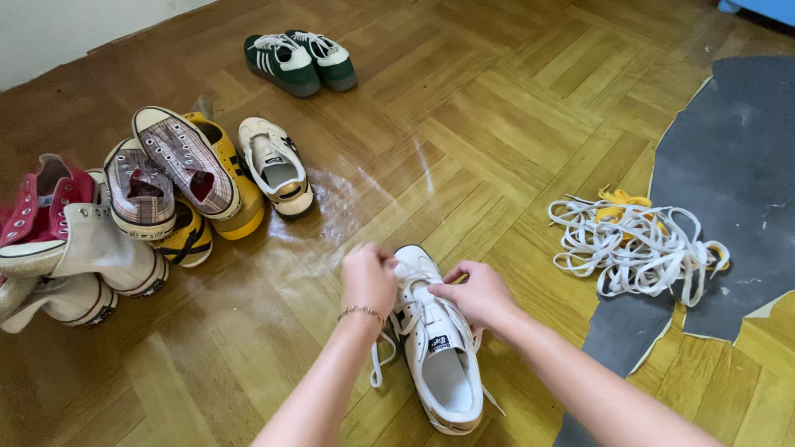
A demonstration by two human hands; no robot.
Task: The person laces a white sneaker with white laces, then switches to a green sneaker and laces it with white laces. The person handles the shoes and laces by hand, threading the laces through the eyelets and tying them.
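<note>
Head view: herringbone parquet floor [497, 116], glossy, worn. Grey patch [737, 165] right where wood missing. Pale wall [66, 25] top left. White sneaker [439, 348] bottom centre on floor. Left hand [368, 277], right hand [476, 291] pinched on its laces, probably gripping. Lace pile [638, 244] right. Shoe cluster [149, 199] left, green pair [300, 60] far.

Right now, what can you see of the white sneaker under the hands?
The white low-top sneaker with dark side stripes lies upright on the wooden parquet floor, toe pointing away and heel toward the camera. It looks like leather, with a tan-edged sole and white laces, loose ends trailing on both sides. The left hand and right hand grip the laces near the toe.
</note>
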